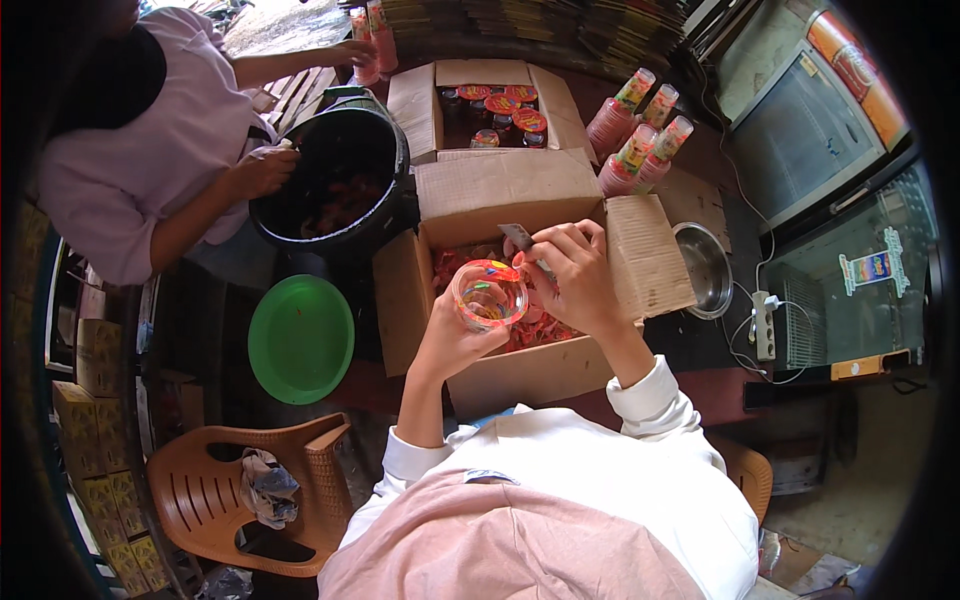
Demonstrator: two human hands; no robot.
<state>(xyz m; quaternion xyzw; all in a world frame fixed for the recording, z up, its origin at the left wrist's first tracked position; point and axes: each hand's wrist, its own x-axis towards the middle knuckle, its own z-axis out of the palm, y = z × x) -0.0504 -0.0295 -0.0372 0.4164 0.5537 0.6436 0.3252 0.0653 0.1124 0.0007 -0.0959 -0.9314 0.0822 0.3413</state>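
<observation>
Over an open cardboard box (505, 190), my left hand (443, 338) is wrapped round a clear plastic cup (490, 312) whose mouth faces up. Red and orange film (492, 270) with printed colours clings to the far side of its rim. Beside the cup, my right hand (578, 270) is closed on a small dark flat blade-like piece (517, 236) that sticks out past the fingers. Its fingertips are close to the film at the rim; whether they pinch it I cannot tell. Red film scraps (540, 332) fill the box beneath.
A second cardboard box (412, 112) holds lidded cups. Stacked cups (640, 150) stand at the far right, near a steel bowl (705, 270). A black bucket (385, 195) and green basin (300, 340) are at left. A co-worker's hand (262, 172) is over the bucket rim. A power strip (765, 330) lies right.
</observation>
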